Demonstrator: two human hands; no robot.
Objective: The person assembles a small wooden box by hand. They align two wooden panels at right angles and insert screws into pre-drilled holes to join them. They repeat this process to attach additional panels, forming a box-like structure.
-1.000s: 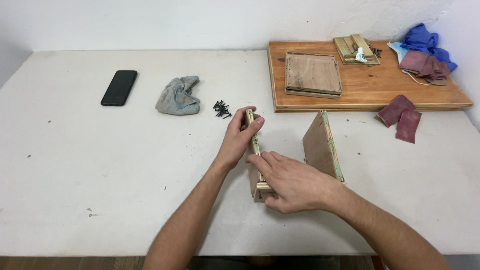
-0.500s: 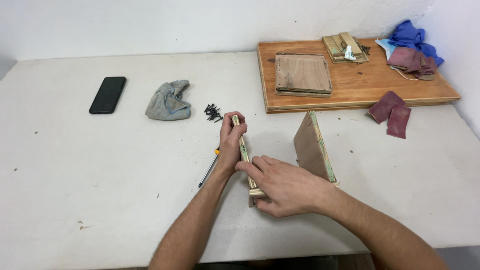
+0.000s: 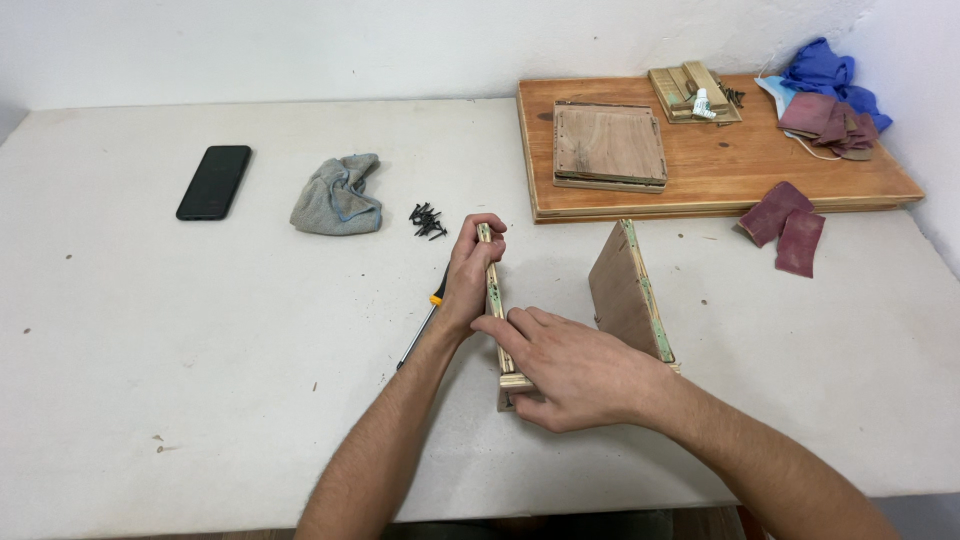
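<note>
Both forearms bare, no sleeves; left hand (image 3: pixel 468 285), right hand (image 3: pixel 570 365) ungloved.

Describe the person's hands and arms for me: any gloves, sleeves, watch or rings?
Both the left hand and the right hand are bare, with no gloves. The forearms are uncovered, no sleeves in view. No watch, ring or wristband shows.

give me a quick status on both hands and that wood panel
Left hand grips upright wood panel at far end. Right hand clasps near end. Second panel stands beside. Screwdriver by left wrist.
</note>
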